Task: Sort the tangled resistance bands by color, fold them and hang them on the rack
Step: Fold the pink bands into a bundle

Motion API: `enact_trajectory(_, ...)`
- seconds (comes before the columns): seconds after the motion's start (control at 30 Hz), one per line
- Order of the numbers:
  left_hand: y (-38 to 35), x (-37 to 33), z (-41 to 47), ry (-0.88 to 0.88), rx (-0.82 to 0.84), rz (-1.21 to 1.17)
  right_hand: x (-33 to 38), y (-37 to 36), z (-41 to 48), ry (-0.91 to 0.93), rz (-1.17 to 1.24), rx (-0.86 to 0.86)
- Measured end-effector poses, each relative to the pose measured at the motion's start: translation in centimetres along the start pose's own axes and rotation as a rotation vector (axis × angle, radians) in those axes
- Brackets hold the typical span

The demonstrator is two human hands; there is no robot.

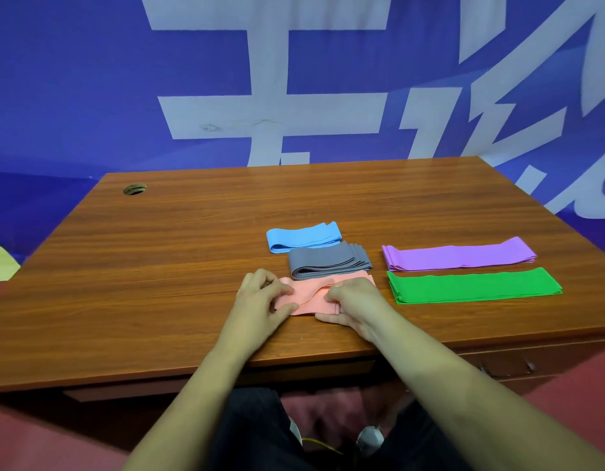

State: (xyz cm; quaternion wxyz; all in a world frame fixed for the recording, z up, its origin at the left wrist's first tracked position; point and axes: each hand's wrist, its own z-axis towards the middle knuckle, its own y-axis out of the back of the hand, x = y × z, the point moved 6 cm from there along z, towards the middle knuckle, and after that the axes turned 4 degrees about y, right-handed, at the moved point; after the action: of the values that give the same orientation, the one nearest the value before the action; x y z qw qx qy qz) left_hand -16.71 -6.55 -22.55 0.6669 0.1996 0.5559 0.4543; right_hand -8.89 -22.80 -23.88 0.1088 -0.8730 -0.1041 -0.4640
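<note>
While the salmon-pink resistance band (307, 302) lies folded on the tabletop (158, 266) near its front edge, the left hand (263, 294) pinches its left end. The right hand (353, 299) clamps its right part, fingers curled over it.

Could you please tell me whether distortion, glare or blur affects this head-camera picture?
Head view: wide-angle distortion bows the edges of the brown wooden table; lighting is soft and even, with no glare on the folded green resistance band; the left hand and right hand, gripping the salmon-pink folded resistance band, look slightly soft, casting faint shadows.
</note>
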Motion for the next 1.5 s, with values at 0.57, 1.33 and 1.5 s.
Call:
enact_trajectory(0.57,0.5,-1.9,-0.2,-0.098,-0.129,-0.107,0.3,-0.5,0.8,-0.056,0.115,0.091)
enact_trajectory(1.33,-0.5,1.4,1.0,-0.008,0.178,-0.093,6.9,-2.1,-1.1,0.368,-0.41,0.213)
enact_trajectory(1.5,-0.1,1.2,1.2,0.015,0.151,-0.148,7.3,-1.3,-0.8,0.302,-0.368,0.206)
